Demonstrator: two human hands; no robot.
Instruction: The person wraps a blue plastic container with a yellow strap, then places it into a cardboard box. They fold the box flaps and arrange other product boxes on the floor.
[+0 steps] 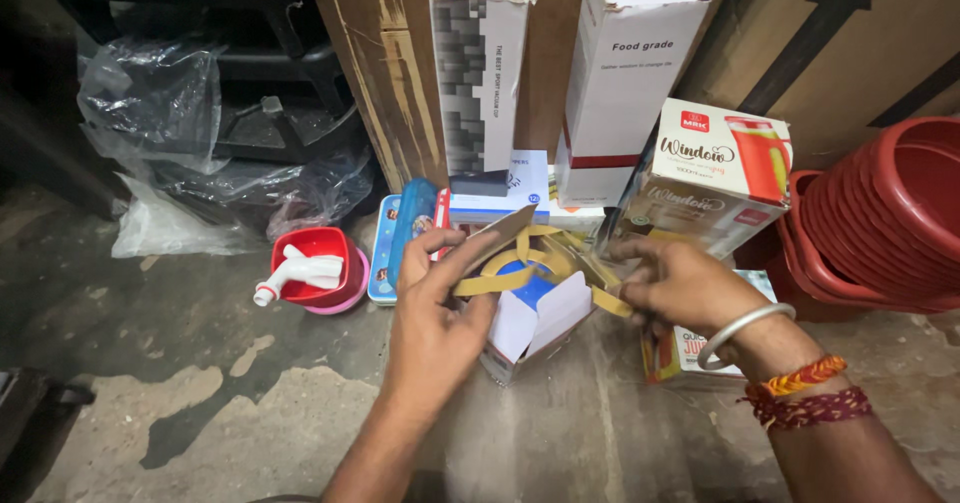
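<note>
Cardboard box (535, 323) sits open between left hand (435, 298) and right hand (680, 288), both gripping its flaps.

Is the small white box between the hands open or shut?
Open. The small white box has its top flap lifted, held by the left hand, and something blue shows inside.

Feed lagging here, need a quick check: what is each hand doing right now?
Left hand: shut on the brown cardboard flap of the small open white box.
Right hand: shut on the tan paper strip.
</note>
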